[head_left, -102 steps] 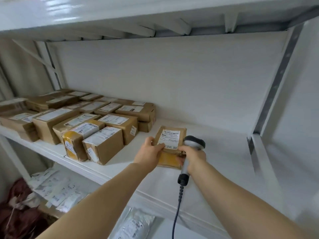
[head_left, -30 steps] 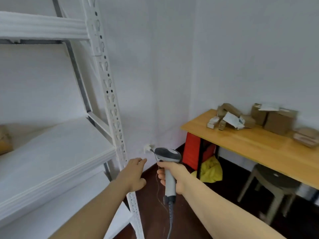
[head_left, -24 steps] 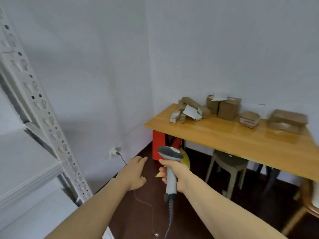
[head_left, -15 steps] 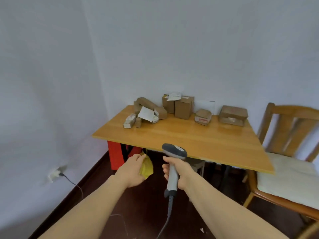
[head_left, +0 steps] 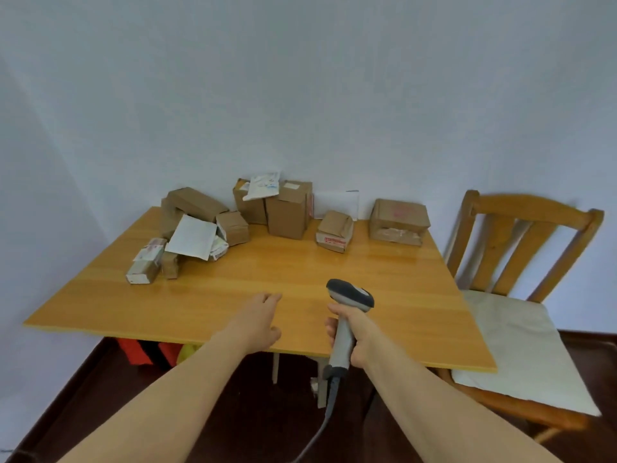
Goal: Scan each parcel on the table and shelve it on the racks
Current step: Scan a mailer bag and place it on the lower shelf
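Several brown cardboard parcels stand along the far side of the wooden table (head_left: 253, 295). A tall box (head_left: 289, 208) is in the middle, a small taped box (head_left: 335, 230) is to its right, and a wide box (head_left: 398, 220) lies further right. At the left a white padded envelope (head_left: 192, 237) leans on a pile of small boxes (head_left: 147, 265). My right hand (head_left: 350, 332) grips the grey barcode scanner (head_left: 347, 315) by its handle above the table's near edge. My left hand (head_left: 258, 320) hovers over the near edge, fingers relaxed and holding nothing.
A wooden chair (head_left: 521, 295) with a pale cushion stands against the table's right side. A red object (head_left: 140, 352) and something yellow sit under the table. The scanner's cable (head_left: 320, 429) hangs down toward the dark floor. The racks are out of view.
The view has swung from the shelf, where a parcel was set down, round to the table. I am now closer to the table, with both hands over its near edge.
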Motion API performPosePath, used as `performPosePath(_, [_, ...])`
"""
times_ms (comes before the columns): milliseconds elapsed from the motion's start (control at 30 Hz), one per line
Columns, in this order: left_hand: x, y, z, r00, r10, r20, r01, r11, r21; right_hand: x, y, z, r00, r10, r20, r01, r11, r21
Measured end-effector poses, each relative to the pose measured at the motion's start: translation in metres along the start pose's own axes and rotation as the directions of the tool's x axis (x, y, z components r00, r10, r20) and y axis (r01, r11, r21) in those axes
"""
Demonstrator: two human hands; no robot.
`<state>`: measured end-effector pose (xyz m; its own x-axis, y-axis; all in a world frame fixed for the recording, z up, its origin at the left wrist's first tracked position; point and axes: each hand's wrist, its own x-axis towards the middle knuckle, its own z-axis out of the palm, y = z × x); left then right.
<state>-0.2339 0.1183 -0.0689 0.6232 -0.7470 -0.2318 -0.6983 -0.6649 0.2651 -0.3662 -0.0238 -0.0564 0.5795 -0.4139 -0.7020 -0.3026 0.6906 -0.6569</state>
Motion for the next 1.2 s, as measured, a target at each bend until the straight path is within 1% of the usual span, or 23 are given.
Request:
performPosePath(100, [0.043,0.004,-0.003,0.998,-0.057,-0.02,0.056,0.998,-0.025,0.042,-0.036,-0.001,1.0,0.021,-0.001,-0.021,1.0,-0.017])
performPosePath(167, [0.072,0.004,-0.009,0.992,-0.125,-0.036,0.122,0.99,-0.07,0.067,-0.064,0.001,0.999,0.024,0.038,-0.023,0.999,-0.023])
performPosePath(233, [0.099,0.002,-0.016,0.974,-0.22,-0.05,0.21,0.966,-0.151,0.091,-0.088,0.003,0.998,0.034,0.045,-0.033,0.999,-0.024])
performPosePath(300, [0.121,-0.001,-0.024,0.947,-0.314,-0.07,0.283,0.917,-0.28,0.11,-0.109,0.006,0.997,0.044,0.068,-0.042,0.998,-0.038])
performPosePath(367, [0.143,-0.006,-0.03,0.911,-0.404,-0.087,0.336,0.847,-0.413,0.129,-0.128,0.011,0.996,0.048,0.077,-0.045,0.998,-0.043])
performPosePath(500, [0.183,-0.016,-0.043,0.847,-0.527,-0.069,0.381,0.693,-0.613,0.164,-0.152,0.028,0.993,0.07,0.097,-0.064,0.996,-0.062])
performPosePath(533, [0.195,-0.02,-0.047,0.829,-0.556,-0.064,0.38,0.643,-0.665,0.173,-0.155,0.032,0.992,0.077,0.102,-0.071,0.996,-0.062])
performPosePath(567, [0.208,-0.025,-0.051,0.807,-0.589,-0.05,0.371,0.571,-0.732,0.182,-0.159,0.037,0.991,0.083,0.104,-0.077,0.995,-0.06])
performPosePath(667, [0.25,-0.044,-0.065,0.754,-0.656,0.041,0.304,0.292,-0.907,0.209,-0.169,0.052,0.992,0.087,0.088,-0.083,0.995,-0.051])
performPosePath(800, [0.309,-0.073,-0.085,0.709,-0.692,0.132,0.17,-0.014,-0.985,0.24,-0.184,0.076,0.993,0.09,0.076,-0.087,0.995,-0.041])
performPosePath(933, [0.36,-0.1,-0.109,0.669,-0.685,0.287,0.082,-0.316,-0.945,0.265,-0.199,0.104,0.994,0.089,0.055,-0.087,0.995,-0.049])
performPosePath(1000, [0.38,-0.112,-0.118,0.663,-0.66,0.354,0.044,-0.437,-0.898,0.275,-0.203,0.116,0.996,0.08,0.048,-0.077,0.995,-0.067])
performPosePath(1100, [0.404,-0.127,-0.126,0.691,-0.598,0.406,-0.033,-0.588,-0.809,0.287,-0.204,0.126,0.996,0.085,0.034,-0.081,0.992,-0.096])
performPosePath(1200, [0.419,-0.138,-0.128,0.703,-0.546,0.457,-0.051,-0.679,-0.732,0.298,-0.202,0.129,0.996,0.086,0.011,-0.085,0.992,-0.097])
